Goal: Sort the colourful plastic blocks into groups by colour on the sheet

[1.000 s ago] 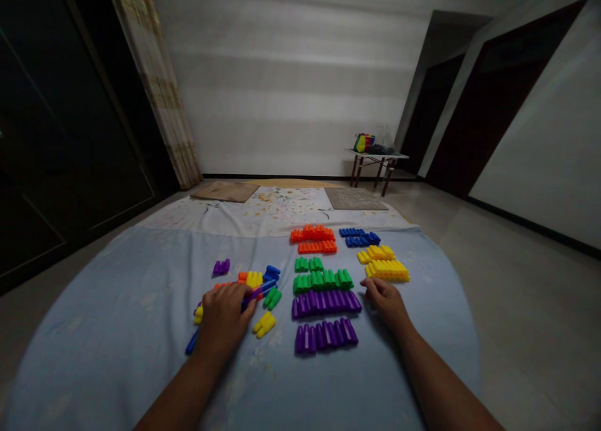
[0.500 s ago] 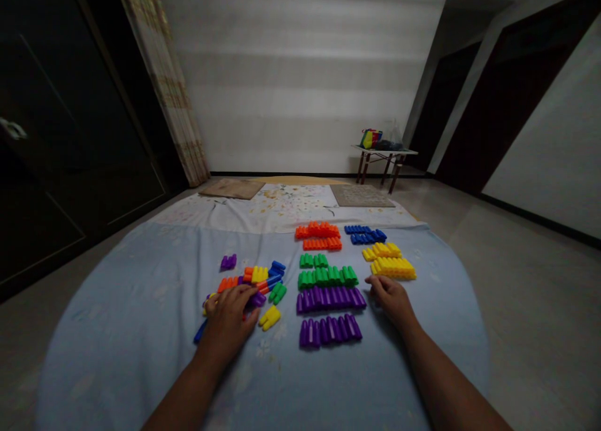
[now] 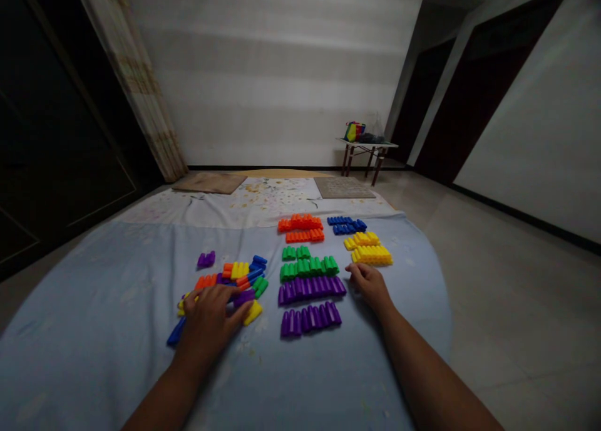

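Observation:
My left hand (image 3: pixel 212 309) lies over a mixed pile of plastic building pieces, fingers bent and apart, covering part of it. A purple piece (image 3: pixel 243 298) shows between its index finger and thumb; whether it is gripped is unclear. The thumb tip is at a yellow piece (image 3: pixel 253 312). Around it are a green piece (image 3: pixel 260 286), an orange piece (image 3: pixel 206 281) and a blue piece (image 3: pixel 176 332). My right hand (image 3: pixel 370 285) rests on the cloth with curled fingers and nothing visible in them, beside purple rows (image 3: pixel 312 290) and below a yellow group (image 3: pixel 372 254).
Green rows (image 3: pixel 310 267), orange rows (image 3: pixel 300 223) and a blue group (image 3: pixel 347 225) lie toward the back. A lone purple piece (image 3: pixel 206 259) sits behind the pile. Two flat boards (image 3: pixel 345 188) lie at the far edge. A small side table (image 3: pixel 366 144) stands beyond.
The view has turned slightly right, shifting everything left in the picture. My left thumb has moved forward to the yellow piece. My right hand stays in place, curled.

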`<state>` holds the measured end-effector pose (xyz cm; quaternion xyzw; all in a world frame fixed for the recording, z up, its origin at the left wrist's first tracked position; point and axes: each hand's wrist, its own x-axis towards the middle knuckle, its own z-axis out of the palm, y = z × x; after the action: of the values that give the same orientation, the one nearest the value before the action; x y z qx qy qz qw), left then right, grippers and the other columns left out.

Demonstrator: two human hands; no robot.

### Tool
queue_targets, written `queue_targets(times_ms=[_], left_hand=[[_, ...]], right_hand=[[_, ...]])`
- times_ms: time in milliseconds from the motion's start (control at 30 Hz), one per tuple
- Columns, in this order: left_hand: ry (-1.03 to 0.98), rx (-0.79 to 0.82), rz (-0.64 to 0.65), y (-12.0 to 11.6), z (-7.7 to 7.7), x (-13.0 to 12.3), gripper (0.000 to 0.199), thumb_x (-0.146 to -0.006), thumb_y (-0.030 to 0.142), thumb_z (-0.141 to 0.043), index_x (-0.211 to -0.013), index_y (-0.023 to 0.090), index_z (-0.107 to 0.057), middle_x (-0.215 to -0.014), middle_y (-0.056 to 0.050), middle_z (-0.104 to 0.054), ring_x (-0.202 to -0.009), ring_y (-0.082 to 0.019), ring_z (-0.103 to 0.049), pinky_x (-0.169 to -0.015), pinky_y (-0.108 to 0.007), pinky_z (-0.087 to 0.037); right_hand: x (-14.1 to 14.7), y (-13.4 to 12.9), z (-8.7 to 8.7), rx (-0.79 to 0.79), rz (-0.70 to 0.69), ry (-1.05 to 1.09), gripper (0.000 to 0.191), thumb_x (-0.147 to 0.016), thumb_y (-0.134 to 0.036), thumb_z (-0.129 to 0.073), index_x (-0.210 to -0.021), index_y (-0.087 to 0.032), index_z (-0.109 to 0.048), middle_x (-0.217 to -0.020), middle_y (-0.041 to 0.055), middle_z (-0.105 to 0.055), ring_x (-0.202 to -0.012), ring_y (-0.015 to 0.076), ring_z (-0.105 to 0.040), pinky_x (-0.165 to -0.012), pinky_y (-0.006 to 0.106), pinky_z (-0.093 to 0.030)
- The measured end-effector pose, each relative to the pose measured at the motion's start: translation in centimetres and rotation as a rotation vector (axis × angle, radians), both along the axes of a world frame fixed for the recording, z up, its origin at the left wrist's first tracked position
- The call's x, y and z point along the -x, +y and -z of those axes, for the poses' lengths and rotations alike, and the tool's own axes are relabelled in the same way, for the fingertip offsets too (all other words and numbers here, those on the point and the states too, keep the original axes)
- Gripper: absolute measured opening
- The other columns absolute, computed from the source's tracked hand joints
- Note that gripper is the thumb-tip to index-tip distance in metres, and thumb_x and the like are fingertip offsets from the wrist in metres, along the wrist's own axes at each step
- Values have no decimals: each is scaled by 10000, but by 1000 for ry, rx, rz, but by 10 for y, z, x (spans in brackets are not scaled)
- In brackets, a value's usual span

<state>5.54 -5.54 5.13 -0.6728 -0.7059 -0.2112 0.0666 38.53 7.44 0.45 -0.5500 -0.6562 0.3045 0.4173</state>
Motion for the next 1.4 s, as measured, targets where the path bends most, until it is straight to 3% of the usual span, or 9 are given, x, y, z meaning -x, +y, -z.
queue_targets(times_ms=[133, 267, 367, 467, 600, 767, 1000, 1267, 1400], left_hand=[[33, -25, 47, 2, 0, -18, 335, -774, 514, -515, -916, 229, -620, -930, -42, -658, -945, -240, -557, -900, -427, -271], [66, 93, 47, 3, 2, -32, 313, -778, 505, -503, -845, 216, -601, -857, -36, -646, -878, -232, -559, -867, -419, -289], [89, 137, 0, 2, 4, -33, 352, -762, 541, -504, -839, 210, -595, -829, -35, -638, -861, -241, -557, -861, -437, -289], [96, 122, -2, 0, 6, -29, 429, -750, 573, -503, -964, 214, -597, -940, -60, -643, -937, -265, -546, -885, -466, -277], [68, 103, 143, -1, 8, -20, 455, -788, 499, -491, -1170, 253, -518, -1188, -75, -584, -1109, -264, -484, -945, -466, -264], [103, 254, 396, 6, 4, -14, 555, -744, 190, -492, -1282, 305, -421, -1323, -33, -499, -1220, -236, -411, -996, -463, -237], [145, 468, 492, 18, -24, -25, 485, -707, 115, -467, -1135, 325, -553, -1152, -13, -620, -1113, -226, -507, -984, -490, -211], [176, 430, 483, 25, -11, -6, 380, -684, 132, -506, -1014, 279, -620, -1055, -35, -637, -1042, -235, -534, -957, -465, -246], [115, 339, 461, 26, -22, -11, 336, -725, 228, -557, -1056, 276, -592, -1092, -33, -621, -1057, -230, -522, -944, -431, -296]], right_hand=[[0, 0, -2, -3, -8, -16, 405, -802, -477, -421, -786, -164, -678, -558, 2, -582, -519, 141, -538, -509, 238, -392], [-1, 1, 0, 5, -7, -19, 406, -803, -477, -422, -794, -162, -679, -569, 5, -588, -529, 142, -543, -518, 237, -396], [-2, 2, 1, 6, -8, -17, 421, -800, -493, -422, -795, -160, -679, -567, 8, -590, -533, 146, -549, -523, 240, -401], [-2, 1, 1, -3, -9, -22, 430, -800, -503, -420, -791, -161, -680, -567, 8, -597, -531, 148, -553, -525, 244, -405], [-1, 1, 0, -3, -5, -16, 430, -795, -507, -426, -789, -166, -686, -573, 8, -606, -524, 146, -553, -519, 246, -408], [0, 2, 0, 11, -11, -1, 415, -796, -492, -428, -790, -164, -681, -574, 12, -607, -517, 145, -551, -496, 240, -404], [1, 2, -2, 4, -7, -31, 392, -811, -457, -410, -779, -167, -671, -589, 10, -605, -528, 139, -550, -521, 235, -403], [3, 0, -6, -21, -14, -34, 377, -816, -431, -412, -764, -165, -674, -583, 6, -603, -543, 133, -549, -526, 225, -392], [3, -1, -8, 4, -15, -12, 372, -813, -431, -416, -760, -165, -671, -563, 2, -599, -527, 131, -548, -517, 223, -393]])
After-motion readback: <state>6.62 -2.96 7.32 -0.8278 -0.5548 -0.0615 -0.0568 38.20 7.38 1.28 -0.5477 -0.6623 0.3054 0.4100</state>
